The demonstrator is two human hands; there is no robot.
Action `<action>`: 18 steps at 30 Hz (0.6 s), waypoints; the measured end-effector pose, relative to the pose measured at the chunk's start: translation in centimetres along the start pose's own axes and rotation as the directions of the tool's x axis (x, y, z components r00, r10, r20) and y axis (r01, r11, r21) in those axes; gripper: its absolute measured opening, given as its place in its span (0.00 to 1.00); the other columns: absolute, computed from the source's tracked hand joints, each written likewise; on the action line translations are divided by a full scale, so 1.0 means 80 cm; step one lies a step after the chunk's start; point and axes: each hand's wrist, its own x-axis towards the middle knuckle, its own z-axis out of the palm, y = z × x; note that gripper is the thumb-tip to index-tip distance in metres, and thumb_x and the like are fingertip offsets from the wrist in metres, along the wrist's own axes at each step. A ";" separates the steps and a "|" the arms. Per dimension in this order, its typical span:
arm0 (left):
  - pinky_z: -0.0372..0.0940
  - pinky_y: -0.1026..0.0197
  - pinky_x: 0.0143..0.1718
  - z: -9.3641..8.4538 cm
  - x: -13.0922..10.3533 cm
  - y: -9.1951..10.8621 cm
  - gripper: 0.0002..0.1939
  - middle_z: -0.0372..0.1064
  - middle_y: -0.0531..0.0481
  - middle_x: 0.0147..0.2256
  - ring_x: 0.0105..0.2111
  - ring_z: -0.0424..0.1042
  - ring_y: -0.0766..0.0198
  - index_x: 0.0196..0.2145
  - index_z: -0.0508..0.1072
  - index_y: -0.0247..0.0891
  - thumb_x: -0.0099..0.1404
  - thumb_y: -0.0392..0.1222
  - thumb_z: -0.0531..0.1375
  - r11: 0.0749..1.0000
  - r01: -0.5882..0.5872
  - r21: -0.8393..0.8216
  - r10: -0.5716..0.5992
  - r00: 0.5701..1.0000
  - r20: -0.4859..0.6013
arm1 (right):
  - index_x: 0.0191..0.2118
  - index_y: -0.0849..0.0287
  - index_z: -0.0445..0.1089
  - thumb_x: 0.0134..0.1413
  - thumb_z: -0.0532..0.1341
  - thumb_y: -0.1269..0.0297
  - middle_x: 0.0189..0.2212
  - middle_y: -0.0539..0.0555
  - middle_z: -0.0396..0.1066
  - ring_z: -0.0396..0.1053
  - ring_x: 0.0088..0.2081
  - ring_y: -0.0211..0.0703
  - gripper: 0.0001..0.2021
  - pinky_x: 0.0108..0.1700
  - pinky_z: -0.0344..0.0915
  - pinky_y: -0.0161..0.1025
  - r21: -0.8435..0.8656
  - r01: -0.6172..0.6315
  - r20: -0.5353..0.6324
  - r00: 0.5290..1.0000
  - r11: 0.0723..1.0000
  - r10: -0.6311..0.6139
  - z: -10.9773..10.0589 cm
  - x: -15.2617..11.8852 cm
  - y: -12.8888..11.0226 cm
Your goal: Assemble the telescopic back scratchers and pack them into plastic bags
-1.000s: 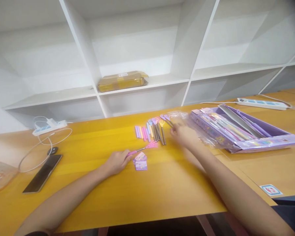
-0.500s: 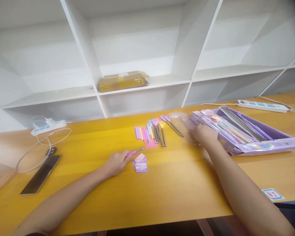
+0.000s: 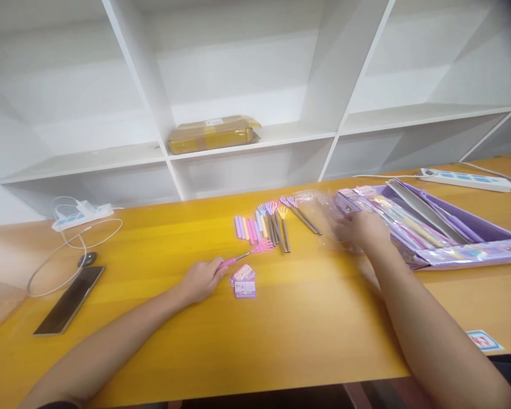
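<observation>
My left hand (image 3: pixel 203 279) is closed around the pink handle of a back scratcher (image 3: pixel 260 246), whose claw points right, just in front of the other scratchers. Beneath it lie small purple printed cards (image 3: pixel 244 289). Several metal-stemmed back scratchers (image 3: pixel 283 213) with coloured claws rest behind, beside a row of pastel handle pieces (image 3: pixel 243 228). My right hand (image 3: pixel 364 230) is over crumpled clear plastic bags (image 3: pixel 313 199) at the left side of a purple box (image 3: pixel 472 258). Its fingers are blurred against the plastic, so their grip is unclear. Packaged scratchers (image 3: pixel 402 218) lie in the box.
A phone (image 3: pixel 70 301), a dark mouse (image 3: pixel 87 259) and a power strip with white cables (image 3: pixel 83 216) are on the left. Another power strip (image 3: pixel 468 179) lies behind the box. White shelving with a taped parcel (image 3: pixel 214 136) stands at the back. A sticker (image 3: pixel 485 341) marks the front edge.
The camera view has shifted slightly. My left hand still holds the pink back scratcher in the same place. The right hand stays at the plastic bags beside the box, with little visible movement.
</observation>
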 end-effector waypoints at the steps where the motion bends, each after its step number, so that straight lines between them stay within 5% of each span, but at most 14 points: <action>1: 0.64 0.56 0.38 0.000 0.000 0.000 0.30 0.77 0.47 0.39 0.36 0.77 0.54 0.54 0.73 0.42 0.82 0.60 0.38 1.000 0.001 0.005 -0.001 1.000 0.003 | 0.40 0.67 0.83 0.67 0.66 0.56 0.32 0.68 0.74 0.67 0.33 0.47 0.16 0.38 0.55 0.44 0.015 -0.023 0.027 0.999 1.000 0.023 -0.004 -0.002 -0.002; 6: 0.64 0.55 0.38 -0.002 -0.001 0.003 0.30 0.76 0.47 0.37 0.35 0.75 0.53 0.55 0.72 0.42 0.81 0.62 0.39 0.998 0.039 -0.048 -0.038 0.999 0.017 | 0.47 0.62 0.83 0.69 0.63 0.55 0.38 0.66 0.77 0.66 0.34 0.46 0.16 0.36 0.53 0.43 0.044 -0.112 0.019 0.994 0.993 0.111 -0.034 -0.013 -0.017; 10: 0.66 0.54 0.45 -0.003 0.000 0.002 0.27 0.75 0.44 0.49 0.41 0.74 0.56 0.66 0.64 0.44 0.81 0.59 0.42 0.968 0.003 -0.251 -0.022 0.997 -0.074 | 0.56 0.60 0.79 0.76 0.54 0.56 0.53 0.65 0.75 0.68 0.43 0.47 0.20 0.36 0.50 0.41 0.043 -0.093 -0.191 0.976 0.995 0.100 -0.054 -0.030 -0.049; 12: 0.65 0.56 0.45 0.001 0.002 0.000 0.27 0.73 0.45 0.47 0.39 0.71 0.59 0.69 0.60 0.45 0.81 0.58 0.44 0.919 -0.079 -0.387 0.018 0.987 -0.157 | 0.59 0.56 0.77 0.78 0.49 0.56 0.59 0.62 0.72 0.68 0.44 0.45 0.22 0.36 0.49 0.41 0.041 -0.045 -0.281 0.958 0.998 0.055 -0.056 -0.046 -0.075; 15: 0.59 0.61 0.32 0.011 0.005 0.005 0.29 0.61 0.54 0.30 0.26 0.58 0.65 0.66 0.64 0.41 0.80 0.60 0.45 0.749 -0.111 -0.653 -0.008 0.984 -0.176 | 0.59 0.51 0.77 0.77 0.51 0.58 0.56 0.58 0.74 0.68 0.40 0.41 0.19 0.35 0.50 0.39 0.006 0.189 -0.367 0.914 0.982 -0.173 -0.052 -0.086 -0.120; 18: 0.49 0.63 0.26 0.021 0.004 0.022 0.29 0.48 0.59 0.25 0.23 0.49 0.68 0.56 0.73 0.36 0.76 0.64 0.52 0.578 -0.020 -0.816 -0.038 0.998 -0.052 | 0.59 0.51 0.77 0.76 0.52 0.64 0.48 0.57 0.77 0.67 0.35 0.38 0.18 0.35 0.54 0.39 -0.073 0.512 -0.425 0.760 0.856 -0.491 -0.048 -0.141 -0.164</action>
